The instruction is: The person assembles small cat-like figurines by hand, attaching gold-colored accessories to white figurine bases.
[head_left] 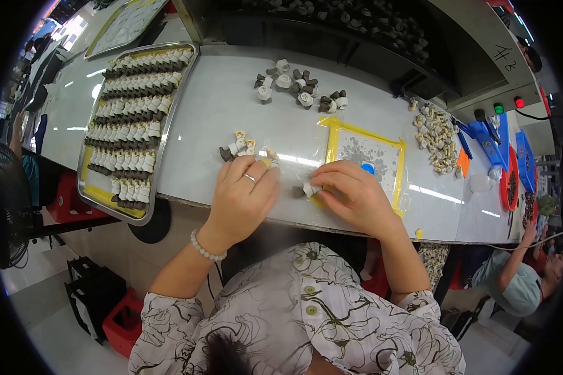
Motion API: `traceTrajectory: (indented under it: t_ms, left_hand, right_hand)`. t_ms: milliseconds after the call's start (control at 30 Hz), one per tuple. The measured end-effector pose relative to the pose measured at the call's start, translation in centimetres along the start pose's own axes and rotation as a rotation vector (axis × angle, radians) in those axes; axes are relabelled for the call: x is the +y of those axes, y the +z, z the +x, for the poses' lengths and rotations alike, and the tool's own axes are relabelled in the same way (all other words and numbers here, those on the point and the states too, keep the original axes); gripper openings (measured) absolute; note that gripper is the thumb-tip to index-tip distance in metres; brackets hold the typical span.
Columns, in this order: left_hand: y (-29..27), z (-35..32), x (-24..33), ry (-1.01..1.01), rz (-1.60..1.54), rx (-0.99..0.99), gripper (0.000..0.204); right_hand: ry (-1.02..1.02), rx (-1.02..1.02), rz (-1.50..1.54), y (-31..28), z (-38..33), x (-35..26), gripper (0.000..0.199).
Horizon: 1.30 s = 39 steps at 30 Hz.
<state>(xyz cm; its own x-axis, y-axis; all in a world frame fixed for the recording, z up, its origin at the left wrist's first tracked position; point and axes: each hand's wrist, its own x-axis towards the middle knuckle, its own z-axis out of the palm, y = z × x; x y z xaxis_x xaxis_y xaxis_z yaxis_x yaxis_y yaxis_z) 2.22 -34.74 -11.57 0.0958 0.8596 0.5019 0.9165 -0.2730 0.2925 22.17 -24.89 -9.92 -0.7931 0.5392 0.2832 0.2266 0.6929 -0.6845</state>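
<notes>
Left hand [244, 195]: centre of the frame, a ring on one finger; fingers curled close together, a small pale yellow bit [266, 162] showing at their tips. Whether they are clamped on it, I cannot tell.
Right hand [358, 201]: just right of centre; thumb and forefinger pinched on a small white-and-grey piece [308, 189], low over the table [197, 119].
Nearby pieces: a small cluster [238, 146] lies just beyond the left fingers, white and dark grey with cream tops.
Loose group: white-and-grey pieces [283, 82] scattered at upper centre.
Taped sheet: a pale, grey-spotted sheet [350, 142] edged in yellow tape, beyond the right hand, with a blue disc [368, 168] near the fingers.
Tray: metal tray [126, 211], upper left, holding six rows of similar figures [122, 161].
Cream pile: small cream pieces [436, 140] heaped at upper right, near blue bins [489, 142] and a red bowl [512, 178].
Co-worker: a person in a pale green sleeve [517, 284], lower right edge.
</notes>
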Motion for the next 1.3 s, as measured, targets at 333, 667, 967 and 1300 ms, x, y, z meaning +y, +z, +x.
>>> traceTrajectory:
  t_ms: [333, 667, 967, 1300]
  left_hand:
    - [-0.2, -1.5, -1.0, -0.199, -0.021, 0.167, 0.031]
    - [-2.2, -0.7, -4.4, -0.333, -0.319, -0.028, 0.028]
    - [-2.3, 0.0, -4.9, -0.300, -0.394, -0.069, 0.027]
    - [-2.6, 0.7, -3.9, -0.282, -0.433, -0.087, 0.027]
  right_hand:
    - [0.022, -0.127, 0.061, 1.2, 2.7, -1.3, 0.015]
    - [-0.100, -0.089, 0.013, 3.1, 3.6, -0.5, 0.022]
    - [-0.122, -0.066, -0.017, 3.6, 4.3, -0.7, 0.022]
    - [-0.113, -0.027, -0.018, 3.8, 4.1, -0.5, 0.021]
